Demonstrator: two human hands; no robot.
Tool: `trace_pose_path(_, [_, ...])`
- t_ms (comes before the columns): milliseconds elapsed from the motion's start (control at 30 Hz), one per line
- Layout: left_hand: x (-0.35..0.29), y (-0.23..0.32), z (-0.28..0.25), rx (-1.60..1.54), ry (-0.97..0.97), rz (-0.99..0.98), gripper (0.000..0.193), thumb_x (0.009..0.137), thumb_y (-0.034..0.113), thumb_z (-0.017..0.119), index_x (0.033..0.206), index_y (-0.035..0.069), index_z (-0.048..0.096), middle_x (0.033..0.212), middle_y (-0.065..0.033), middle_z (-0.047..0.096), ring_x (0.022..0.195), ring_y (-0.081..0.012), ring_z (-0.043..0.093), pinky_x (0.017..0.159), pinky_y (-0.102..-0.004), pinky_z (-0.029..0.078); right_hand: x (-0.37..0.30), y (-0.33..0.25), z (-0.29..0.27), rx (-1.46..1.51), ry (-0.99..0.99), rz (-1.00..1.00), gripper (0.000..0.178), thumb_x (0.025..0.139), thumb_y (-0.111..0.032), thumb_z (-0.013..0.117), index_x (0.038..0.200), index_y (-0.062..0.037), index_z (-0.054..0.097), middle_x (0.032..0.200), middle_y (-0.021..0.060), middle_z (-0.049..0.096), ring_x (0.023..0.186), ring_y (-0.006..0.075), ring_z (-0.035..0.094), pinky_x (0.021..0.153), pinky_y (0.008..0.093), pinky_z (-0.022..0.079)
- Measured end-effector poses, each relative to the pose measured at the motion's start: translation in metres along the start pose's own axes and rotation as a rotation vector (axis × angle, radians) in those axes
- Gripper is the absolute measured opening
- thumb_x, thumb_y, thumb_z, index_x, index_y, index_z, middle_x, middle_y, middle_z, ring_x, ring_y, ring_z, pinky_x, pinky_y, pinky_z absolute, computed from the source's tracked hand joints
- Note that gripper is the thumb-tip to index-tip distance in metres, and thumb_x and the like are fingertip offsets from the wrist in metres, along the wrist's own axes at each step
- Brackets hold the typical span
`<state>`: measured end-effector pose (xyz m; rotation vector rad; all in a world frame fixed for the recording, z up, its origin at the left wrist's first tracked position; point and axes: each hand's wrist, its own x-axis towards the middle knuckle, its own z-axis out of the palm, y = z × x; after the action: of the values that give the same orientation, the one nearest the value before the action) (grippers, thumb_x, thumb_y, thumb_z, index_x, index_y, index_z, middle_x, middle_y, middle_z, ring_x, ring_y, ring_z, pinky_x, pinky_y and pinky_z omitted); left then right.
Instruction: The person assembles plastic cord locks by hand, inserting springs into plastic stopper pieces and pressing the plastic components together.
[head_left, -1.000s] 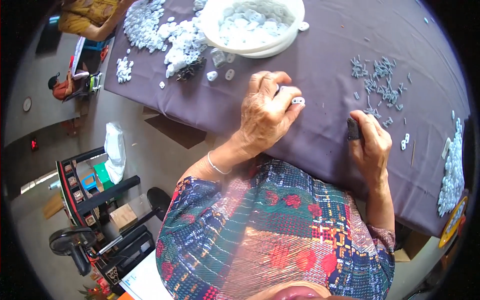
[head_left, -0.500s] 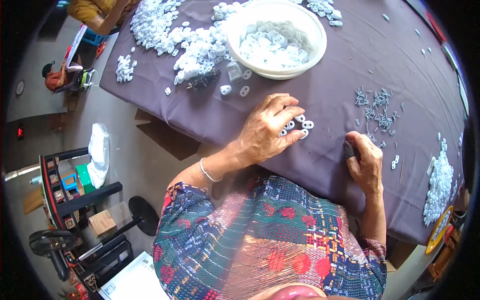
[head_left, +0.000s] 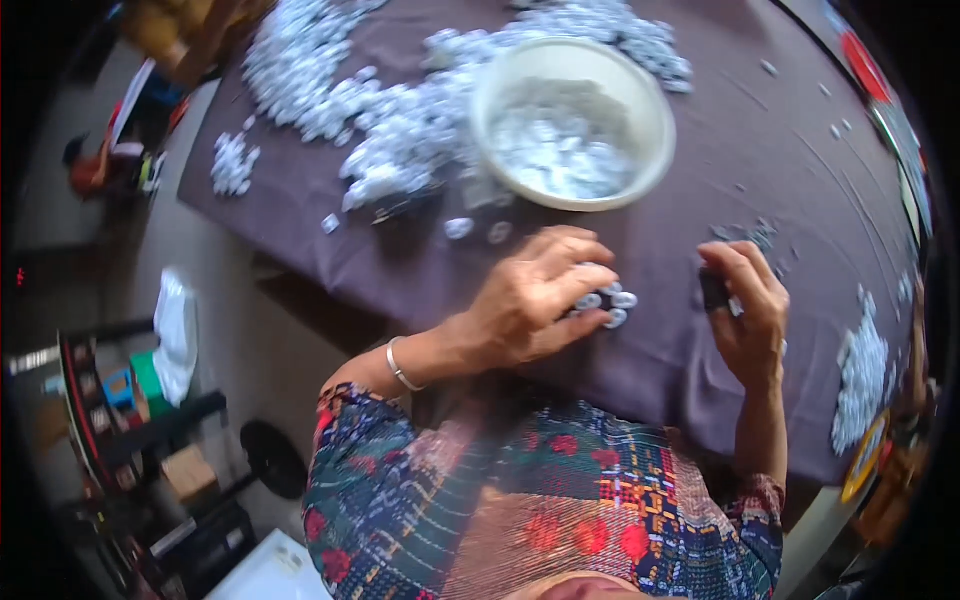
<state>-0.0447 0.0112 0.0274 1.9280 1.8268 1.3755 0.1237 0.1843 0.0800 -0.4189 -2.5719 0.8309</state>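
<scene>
My left hand (head_left: 555,295) is closed round several small white plastic pieces with two holes each (head_left: 617,300). They sit clustered at its thumb and fingertips, partly covered by the fingers. Further right, my right hand (head_left: 745,300) is over the table with its fingers curled and a dark cover on one digit. A small pale bit shows between its thumb and fingers, too blurred to name. Close to its fingertips lie scattered small grey pins (head_left: 762,232), partly hidden by the hand. Beyond my left hand stands a white round bowl (head_left: 655,165) holding many white pieces.
Heaps of white pieces (head_left: 410,135) spread over the dark tablecloth (head_left: 390,265) at the back left. Another pile (head_left: 860,380) lies at the right edge. A person in a yellow top (head_left: 165,35) is at the far left. A black-framed shelf (head_left: 95,400) stands on the floor at left.
The whole view has shifted, so the table sits lower. My right hand has moved away from me to the grey pins and now covers part of them. My left hand keeps its hold.
</scene>
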Motion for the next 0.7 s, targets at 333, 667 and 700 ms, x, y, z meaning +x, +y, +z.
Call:
trace_pose_path(333, [-0.02,-0.001,-0.006,0.099,0.143,-0.079,0.026,0.062,0.004,0.076,0.084,0.004,0.062,0.091,-0.0102,0.063,0.087,-0.0293,0.06,0.075,-0.0382,0.048,0.034,0.013,0.013,0.064,0.02,-0.066,0.041,0.065,0.01,0.047,0.103,-0.0014,0.058,0.085,0.0107,0.059,0.075,0.0208,0.059,0.063,0.0279,0.045])
trace_pose_path(667, [-0.016,0.011,0.004,0.035,0.122,-0.176,0.025,0.06,-0.001,0.075,0.082,0.004,0.064,0.089,-0.0105,0.063,0.088,-0.0303,0.06,0.074,-0.0376,0.049,0.136,0.109,-0.001,-0.079,0.283,0.158,0.027,0.072,-0.005,0.051,0.096,-0.0055,0.063,0.09,0.009,0.061,0.079,0.0198,0.057,0.073,0.0297,0.045])
trace_pose_path(700, [-0.019,0.01,0.004,0.027,0.118,-0.197,0.025,0.06,-0.001,0.075,0.082,0.004,0.064,0.089,-0.0101,0.064,0.088,-0.0301,0.06,0.074,-0.0374,0.049,0.151,0.115,0.001,-0.178,0.284,0.16,0.028,0.072,-0.008,0.053,0.098,-0.0071,0.064,0.095,0.0097,0.061,0.085,0.0222,0.057,0.079,0.032,0.044])
